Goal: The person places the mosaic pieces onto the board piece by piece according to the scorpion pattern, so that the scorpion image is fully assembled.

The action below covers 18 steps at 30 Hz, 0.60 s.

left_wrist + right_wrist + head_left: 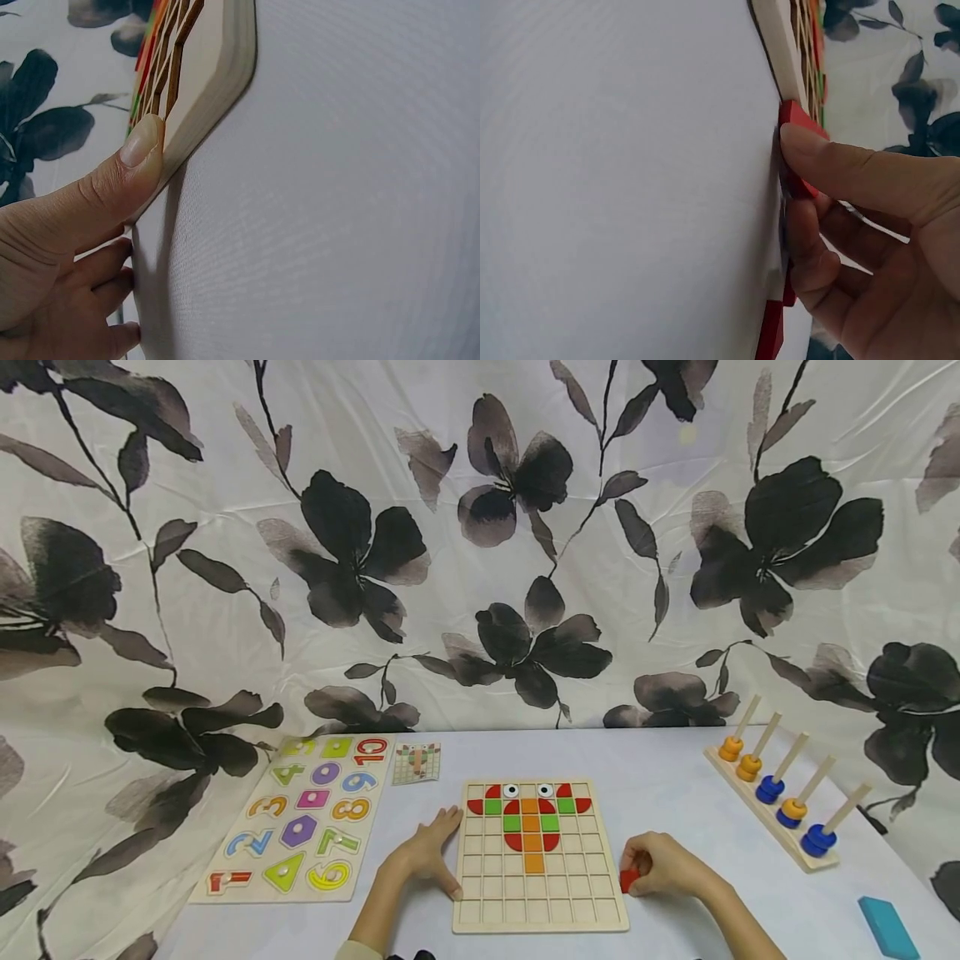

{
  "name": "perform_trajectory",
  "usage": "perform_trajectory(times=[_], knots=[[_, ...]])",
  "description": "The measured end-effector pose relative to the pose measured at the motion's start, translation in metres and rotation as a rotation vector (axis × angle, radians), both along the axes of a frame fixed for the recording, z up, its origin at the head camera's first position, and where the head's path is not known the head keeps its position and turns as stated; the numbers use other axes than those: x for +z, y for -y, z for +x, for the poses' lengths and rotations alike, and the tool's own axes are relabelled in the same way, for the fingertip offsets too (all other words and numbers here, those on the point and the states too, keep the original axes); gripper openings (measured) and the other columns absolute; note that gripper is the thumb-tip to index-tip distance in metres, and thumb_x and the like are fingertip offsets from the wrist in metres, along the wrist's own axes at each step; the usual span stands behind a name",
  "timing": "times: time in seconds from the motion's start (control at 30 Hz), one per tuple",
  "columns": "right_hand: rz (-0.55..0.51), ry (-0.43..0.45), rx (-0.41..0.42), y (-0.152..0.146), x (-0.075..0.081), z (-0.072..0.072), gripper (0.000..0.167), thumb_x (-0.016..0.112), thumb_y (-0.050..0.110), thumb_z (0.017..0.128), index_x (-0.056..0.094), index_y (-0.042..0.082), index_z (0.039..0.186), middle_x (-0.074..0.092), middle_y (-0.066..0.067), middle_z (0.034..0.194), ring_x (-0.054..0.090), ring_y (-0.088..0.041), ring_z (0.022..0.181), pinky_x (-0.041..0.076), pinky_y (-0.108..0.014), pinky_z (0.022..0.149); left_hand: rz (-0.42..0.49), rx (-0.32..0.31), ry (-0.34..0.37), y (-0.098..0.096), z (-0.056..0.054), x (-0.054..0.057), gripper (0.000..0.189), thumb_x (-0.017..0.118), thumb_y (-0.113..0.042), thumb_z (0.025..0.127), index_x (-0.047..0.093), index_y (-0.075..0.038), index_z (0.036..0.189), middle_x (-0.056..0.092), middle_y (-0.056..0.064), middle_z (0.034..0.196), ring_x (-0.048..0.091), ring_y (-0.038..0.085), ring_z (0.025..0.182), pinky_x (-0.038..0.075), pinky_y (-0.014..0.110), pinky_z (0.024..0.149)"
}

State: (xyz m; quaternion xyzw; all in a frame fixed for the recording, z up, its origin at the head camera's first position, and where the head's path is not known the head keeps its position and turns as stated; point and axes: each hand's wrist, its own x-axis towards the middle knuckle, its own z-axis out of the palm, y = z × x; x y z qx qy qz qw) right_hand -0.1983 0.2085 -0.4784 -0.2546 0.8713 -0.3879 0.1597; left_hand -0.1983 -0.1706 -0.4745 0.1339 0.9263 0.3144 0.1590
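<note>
A square wooden grid board point(498, 912) lies in front of me, its upper cells filled with red, green and orange pieces and two eye pieces point(512, 791). My left hand point(431, 853) rests along its left side with fingers spread. In the left wrist view the thumb point(139, 150) touches the board's edge. Beside the right edge, my right hand point(663, 865) pinches a red piece point(796, 120) between thumb and fingers, right at the board's side. More red point(771, 330) shows below that hand in the right wrist view, partly hidden by the fingers.
A number and shape puzzle board point(300, 810) lies at the left. Behind the grid board is a small pattern card point(417, 763). A peg stand point(772, 806) with orange and blue rings stands at the right, with a blue block point(888, 927) nearer me. Floral cloth point(480, 527) hangs behind.
</note>
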Motion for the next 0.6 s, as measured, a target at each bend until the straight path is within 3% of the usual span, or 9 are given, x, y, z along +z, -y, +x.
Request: perform_trajectory(times=[0.13, 0.37, 0.6], knots=[[-0.057, 0.025, 0.050, 0.001, 0.003, -0.003, 0.016, 0.076, 0.002, 0.070, 0.064, 0.004, 0.080, 0.060, 0.002, 0.071, 0.052, -0.003, 0.063, 0.046, -0.019, 0.056, -0.001, -0.003, -0.006, 0.000, 0.000, -0.001, 0.114, 0.091, -0.016, 0.049, 0.030, 0.006, 0.143, 0.022, 0.025, 0.151, 0.014, 0.045, 0.139, 0.012, 0.065, 0.109], [-0.186, 0.056, 0.086, 0.020, 0.009, -0.008, 0.020, 0.063, 0.004, 0.086, 0.067, -0.006, 0.104, 0.067, -0.013, 0.096, 0.054, -0.003, 0.071, 0.048, -0.018, 0.060, -0.007, 0.012, -0.003, 0.001, 0.000, -0.001, 0.114, 0.091, -0.015, 0.048, 0.031, 0.005, 0.143, 0.022, 0.025, 0.151, 0.014, 0.046, 0.139, 0.012, 0.066, 0.108], [-0.157, -0.071, 0.190, 0.064, 0.006, -0.007, 0.013, 0.064, 0.002, 0.085, 0.069, 0.001, 0.097, 0.068, -0.005, 0.089, 0.052, 0.000, 0.071, 0.050, -0.019, 0.066, 0.009, -0.005, -0.017, 0.002, 0.000, -0.003, 0.114, 0.091, -0.015, 0.048, 0.031, 0.007, 0.143, 0.022, 0.026, 0.151, 0.014, 0.046, 0.139, 0.010, 0.066, 0.108]])
